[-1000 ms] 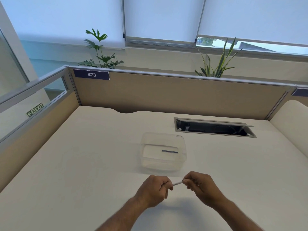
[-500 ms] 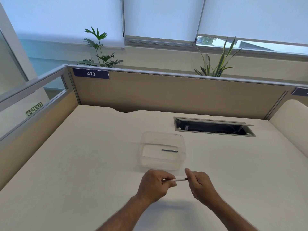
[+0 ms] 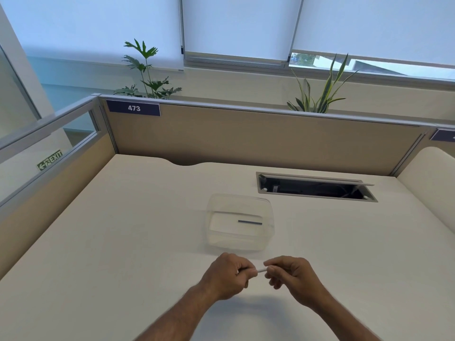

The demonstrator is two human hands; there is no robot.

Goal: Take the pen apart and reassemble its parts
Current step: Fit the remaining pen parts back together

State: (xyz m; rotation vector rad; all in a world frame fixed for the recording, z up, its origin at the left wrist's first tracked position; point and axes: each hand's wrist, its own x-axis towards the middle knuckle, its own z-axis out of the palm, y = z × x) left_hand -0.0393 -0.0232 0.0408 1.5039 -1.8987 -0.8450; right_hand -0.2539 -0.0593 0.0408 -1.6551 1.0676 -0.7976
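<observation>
Low centre frame: left hand (image 3: 227,275) and right hand (image 3: 291,273) each pinch one end of the pen (image 3: 261,269), opposed for pulling or twisting; dark part (image 3: 250,222) parked in clear tray (image 3: 216,238).

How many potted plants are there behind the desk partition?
2. A leafy plant stands behind the partition's left part, and a spiky-leaved plant behind its right part. Their pots are hidden, and more could be too.

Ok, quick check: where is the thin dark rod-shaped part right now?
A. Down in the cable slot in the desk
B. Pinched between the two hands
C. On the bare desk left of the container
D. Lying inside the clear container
D: the thin dark part lies flat on the floor of the clear container, beyond the hands, which hold only a pale pen piece.
</observation>
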